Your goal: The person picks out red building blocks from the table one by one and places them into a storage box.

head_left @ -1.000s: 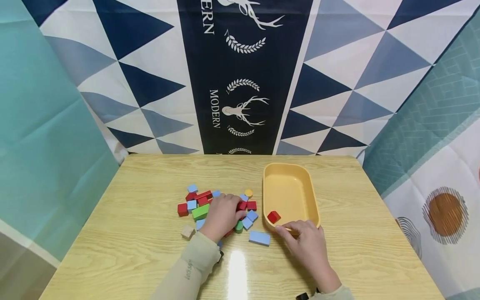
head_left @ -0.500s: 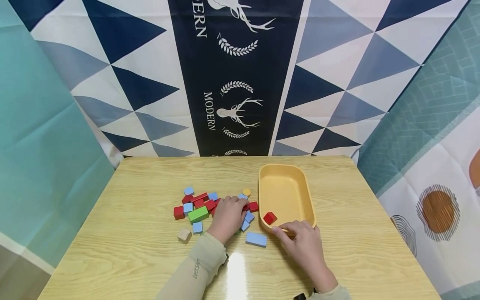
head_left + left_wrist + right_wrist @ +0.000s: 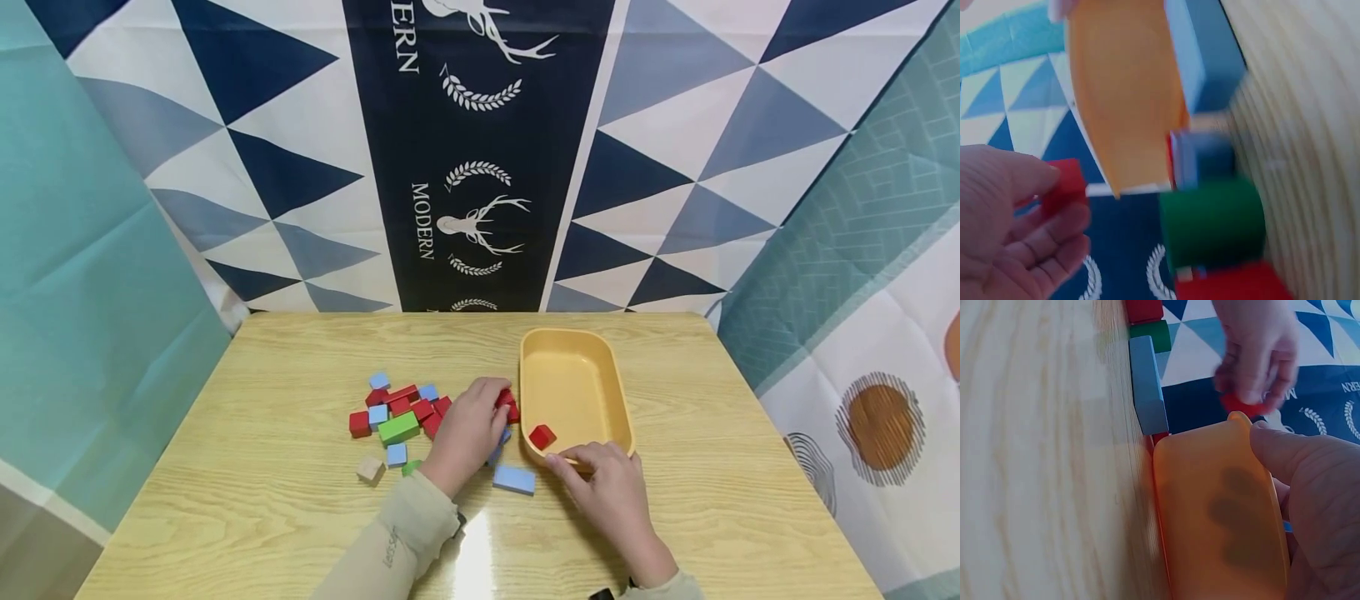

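My left hand (image 3: 468,429) pinches a red block (image 3: 1067,181) between thumb and fingers, above the table and just left of the yellow plastic tray (image 3: 573,379). Seen from the right wrist, that block is blurred and held close to the tray's rim. My right hand (image 3: 611,492) grips the tray's near rim, thumb on one side and fingers on the other. Inside the tray, near its front left corner, lies another red block (image 3: 542,437). A red block also shows beside the tray, partly behind the left hand's fingers.
Left of the tray, loose blocks cover part of the wooden table, among them a green block (image 3: 399,428), a plain wooden cube (image 3: 371,470) and several red ones. A long blue block (image 3: 514,480) lies nearer me. A green cylinder (image 3: 1213,225) shows in the left wrist view.
My left hand has moved from the block pile rightward toward the tray, rising with a red block in its fingers. The right hand keeps its grip on the tray.
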Demonstrator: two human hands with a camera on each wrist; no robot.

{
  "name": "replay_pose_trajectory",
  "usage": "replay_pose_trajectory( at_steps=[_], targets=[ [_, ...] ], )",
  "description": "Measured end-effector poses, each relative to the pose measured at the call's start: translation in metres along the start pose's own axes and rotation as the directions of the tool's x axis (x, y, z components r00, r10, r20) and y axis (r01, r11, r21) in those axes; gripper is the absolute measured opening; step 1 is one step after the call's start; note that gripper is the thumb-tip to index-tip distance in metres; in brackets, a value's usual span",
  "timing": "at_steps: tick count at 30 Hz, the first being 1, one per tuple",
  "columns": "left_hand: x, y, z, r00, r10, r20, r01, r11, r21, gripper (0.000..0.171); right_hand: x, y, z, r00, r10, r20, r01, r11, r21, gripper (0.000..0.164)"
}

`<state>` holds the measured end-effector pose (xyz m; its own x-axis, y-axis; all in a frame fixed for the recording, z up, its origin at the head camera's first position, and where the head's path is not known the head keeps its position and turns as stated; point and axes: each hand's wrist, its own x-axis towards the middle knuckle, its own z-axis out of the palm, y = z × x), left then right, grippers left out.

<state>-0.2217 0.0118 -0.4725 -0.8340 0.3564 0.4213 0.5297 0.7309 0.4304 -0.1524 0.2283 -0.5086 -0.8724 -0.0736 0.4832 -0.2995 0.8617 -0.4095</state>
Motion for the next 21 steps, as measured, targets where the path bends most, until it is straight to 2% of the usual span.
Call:
replay_pose_trajectory(
  at_steps=[2,4,6,8,11,15,21],
  targets=[
    [-0.001,0.009,0.001,0.997,0.077,-0.017,-0.078,0.996,-0.04,0.032,0.0,0.0,0.0,1.0,-0.006,-0.001,0.006,1.0,0.0,0.019],
    [-0.002,0.016,0.005,0.986,0.164,-0.01,-0.164,0.985,-0.05,0.03,0.0,0.0,0.0,1.0,-0.009,-0.002,0.009,1.0,-0.003,0.019],
    [-0.005,0.021,0.012,0.972,0.233,0.015,-0.232,0.972,-0.026,0.028,0.0,0.0,0.0,1.0,-0.008,0.002,0.008,1.0,-0.004,0.02],
    [-0.008,0.023,0.019,0.962,0.27,0.043,-0.27,0.963,0.0,0.026,0.0,-0.001,0.0,1.0,-0.005,0.007,0.005,1.0,-0.007,0.022],
    [-0.013,0.023,0.026,0.963,0.26,0.065,-0.262,0.965,0.018,0.023,0.0,-0.002,-0.001,1.0,-0.001,0.013,0.001,1.0,-0.012,0.023],
    [-0.015,0.022,0.03,0.973,0.203,0.109,-0.2,0.979,-0.036,0.019,0.001,-0.003,-0.002,1.0,-0.001,0.008,0.001,1.0,-0.015,0.022],
    [-0.015,0.022,0.031,0.966,0.17,0.194,-0.163,0.985,-0.052,0.019,0.001,-0.005,-0.004,1.0,0.003,0.009,-0.003,1.0,-0.017,0.022]
  ],
)
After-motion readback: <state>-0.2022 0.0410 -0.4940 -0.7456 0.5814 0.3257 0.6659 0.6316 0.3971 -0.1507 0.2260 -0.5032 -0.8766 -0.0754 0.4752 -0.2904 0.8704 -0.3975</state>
